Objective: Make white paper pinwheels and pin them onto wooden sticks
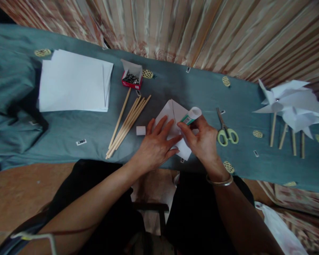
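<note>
A cut and partly folded sheet of white paper lies on the cloth in front of me. My left hand rests on it with fingers spread, pressing it down. In my right hand is a white and green glue stick, tilted, its lower end down at the paper; that end is hidden by my fingers. The white glue cap sits just left of my left fingers. To the right of my right hand lie scissors with light green handles.
Several wooden sticks lie left of the paper. Behind them stands an open red box of small metal pieces. A stack of white paper is at the far left. Several paper pinwheels on sticks lie at the right. A curtain hangs behind.
</note>
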Action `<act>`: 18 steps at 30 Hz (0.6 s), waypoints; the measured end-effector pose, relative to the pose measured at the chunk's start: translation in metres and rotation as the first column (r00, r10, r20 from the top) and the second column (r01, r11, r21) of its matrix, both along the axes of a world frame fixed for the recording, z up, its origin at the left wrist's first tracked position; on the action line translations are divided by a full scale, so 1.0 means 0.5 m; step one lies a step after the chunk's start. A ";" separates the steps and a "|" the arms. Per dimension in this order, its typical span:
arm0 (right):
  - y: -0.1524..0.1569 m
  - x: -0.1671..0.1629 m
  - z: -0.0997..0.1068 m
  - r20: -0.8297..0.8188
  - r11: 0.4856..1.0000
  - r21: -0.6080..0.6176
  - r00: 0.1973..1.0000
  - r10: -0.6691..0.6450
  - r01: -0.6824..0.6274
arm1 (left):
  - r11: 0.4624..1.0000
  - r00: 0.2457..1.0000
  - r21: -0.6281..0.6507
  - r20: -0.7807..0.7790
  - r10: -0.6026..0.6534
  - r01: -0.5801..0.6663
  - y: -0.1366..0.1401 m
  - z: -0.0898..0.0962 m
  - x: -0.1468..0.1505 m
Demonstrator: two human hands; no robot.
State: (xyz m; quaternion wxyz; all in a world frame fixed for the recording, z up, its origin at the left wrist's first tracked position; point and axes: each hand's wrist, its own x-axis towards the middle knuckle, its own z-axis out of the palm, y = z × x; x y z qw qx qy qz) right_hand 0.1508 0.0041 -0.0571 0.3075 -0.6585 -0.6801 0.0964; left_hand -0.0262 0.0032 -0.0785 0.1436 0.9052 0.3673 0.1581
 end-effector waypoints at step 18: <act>-0.001 -0.009 0.001 -0.020 1.000 -0.007 1.000 0.009 -0.009 | 1.000 1.000 -0.010 0.007 -0.004 0.004 -0.001 0.002 -0.001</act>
